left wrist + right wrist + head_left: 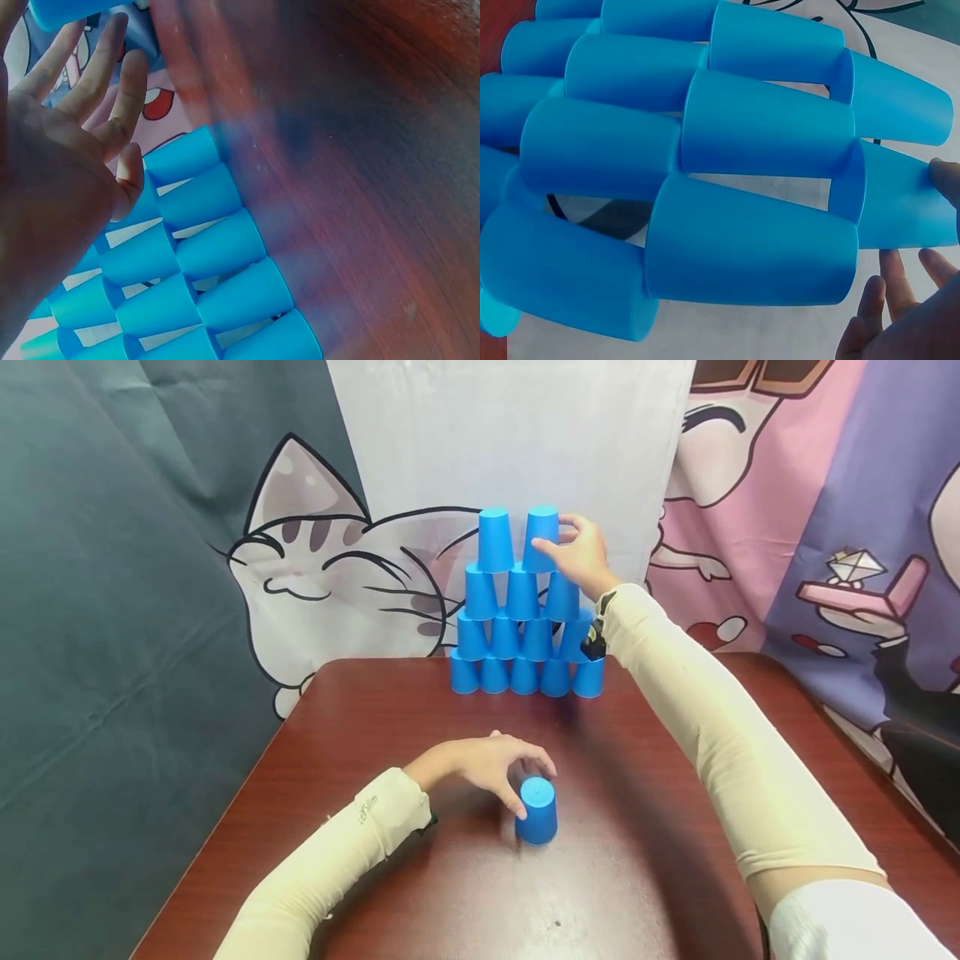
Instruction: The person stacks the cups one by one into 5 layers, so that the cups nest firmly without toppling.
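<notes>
Upside-down blue cups form a stacked wall at the table's far side. My right hand holds the right cup of the top row between thumb and fingers. In the right wrist view, this cup rests across the row below, thumb on one side and fingertips at the other. To its left stands the other top cup. Nearer me, my left hand curves around a lone upside-down blue cup, thumb at its left side and fingers behind. The left wrist view shows only this cup's edge.
The lower rows of the cup wall stand near the back edge of the reddish-brown table. Behind hangs a printed cloth backdrop with cartoon figures. My right forearm reaches over the table's right side.
</notes>
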`<state>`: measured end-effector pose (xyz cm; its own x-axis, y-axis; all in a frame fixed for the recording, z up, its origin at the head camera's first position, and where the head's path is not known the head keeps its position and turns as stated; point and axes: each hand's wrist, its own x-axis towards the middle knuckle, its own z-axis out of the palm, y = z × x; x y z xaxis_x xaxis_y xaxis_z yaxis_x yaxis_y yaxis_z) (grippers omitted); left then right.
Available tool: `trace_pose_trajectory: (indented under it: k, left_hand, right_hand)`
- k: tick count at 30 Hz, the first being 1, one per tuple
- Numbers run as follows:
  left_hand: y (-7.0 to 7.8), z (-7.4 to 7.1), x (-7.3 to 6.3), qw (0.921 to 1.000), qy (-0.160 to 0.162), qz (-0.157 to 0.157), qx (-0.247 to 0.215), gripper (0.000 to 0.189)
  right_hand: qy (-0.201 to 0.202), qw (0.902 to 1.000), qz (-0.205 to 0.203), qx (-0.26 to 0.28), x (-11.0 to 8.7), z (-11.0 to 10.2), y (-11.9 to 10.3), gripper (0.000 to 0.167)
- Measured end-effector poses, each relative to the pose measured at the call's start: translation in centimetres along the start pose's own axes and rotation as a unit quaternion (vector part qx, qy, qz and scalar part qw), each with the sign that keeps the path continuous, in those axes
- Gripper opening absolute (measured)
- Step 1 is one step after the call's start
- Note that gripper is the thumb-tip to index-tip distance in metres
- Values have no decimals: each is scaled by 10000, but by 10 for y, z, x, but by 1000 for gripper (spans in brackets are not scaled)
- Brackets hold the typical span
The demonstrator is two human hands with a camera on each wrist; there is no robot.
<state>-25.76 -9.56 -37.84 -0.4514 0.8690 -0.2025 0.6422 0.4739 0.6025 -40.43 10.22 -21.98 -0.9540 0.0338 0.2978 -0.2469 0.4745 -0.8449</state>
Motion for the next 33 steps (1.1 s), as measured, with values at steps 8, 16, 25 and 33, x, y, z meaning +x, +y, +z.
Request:
trace_pose_trajectory:
  k: [8,16,25,33]
  left_hand:
    - [2,1,3,9998,-77,-64,145,53]
    - [2,2,4,9998,-132,-38,164,55]
    - [-1,-22,5,9944,840,-521,370,63]
    - [-1,-42,4,9707,2284,-735,134,60]
  right_hand:
    - [-159,9999,-49,-49,0,-9,3,76]
    - [-337,9992,-158,173,-22,-21,19,80]
    - [-601,9971,-287,373,-60,-31,51,75]
    - [-696,9959,-428,389,-84,-29,71,73]
